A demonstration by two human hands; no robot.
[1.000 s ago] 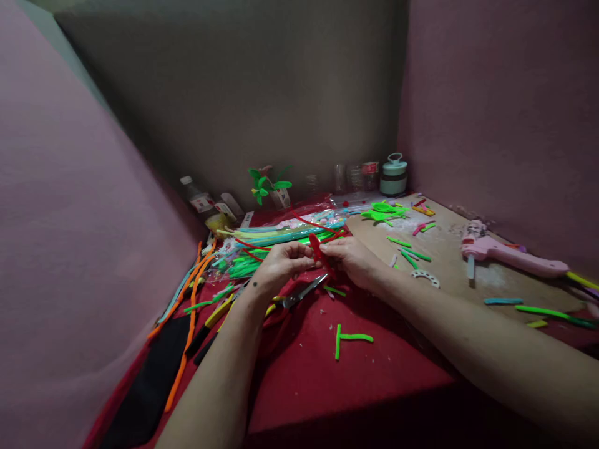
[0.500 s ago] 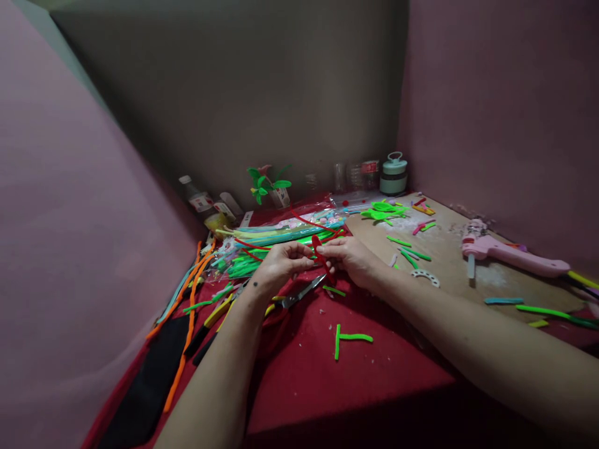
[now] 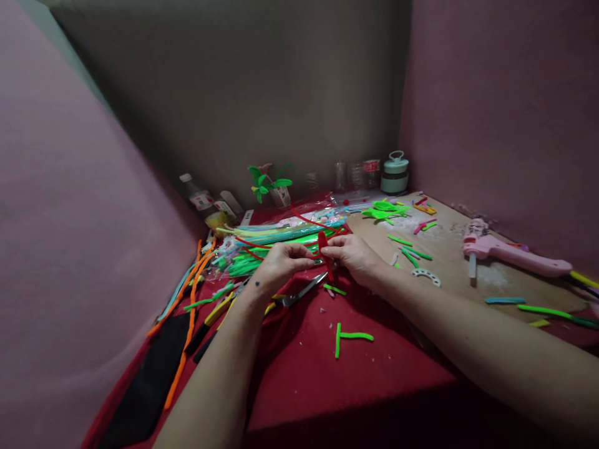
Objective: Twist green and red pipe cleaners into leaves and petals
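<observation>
Over the middle of the red cloth, a red pipe cleaner (image 3: 322, 241), bent into a narrow upright shape, is between my hands. My right hand (image 3: 353, 257) pinches it near its middle. My left hand (image 3: 283, 262) reaches its near side with thumb and fingers pinched together, on what looks like the same pipe cleaner; the fingertips partly hide it. Just below my hands lie scissors (image 3: 306, 288), blades pointing right. Two bright green pipe cleaner pieces (image 3: 337, 342) form a sideways T on the cloth, closer to me.
Bagged pipe cleaners (image 3: 281, 244) lie behind my hands. A pink glue gun (image 3: 519, 252) rests on the brown board (image 3: 449, 274) at right, among green scraps. Orange pipe cleaners (image 3: 191, 324) and a black flat item (image 3: 150, 380) lie left. Bottles and a green jar (image 3: 394, 181) stand behind.
The red pipe cleaner has turned slightly more upright and shifted a little to the right between my fingers. Both hands stay in nearly the same place.
</observation>
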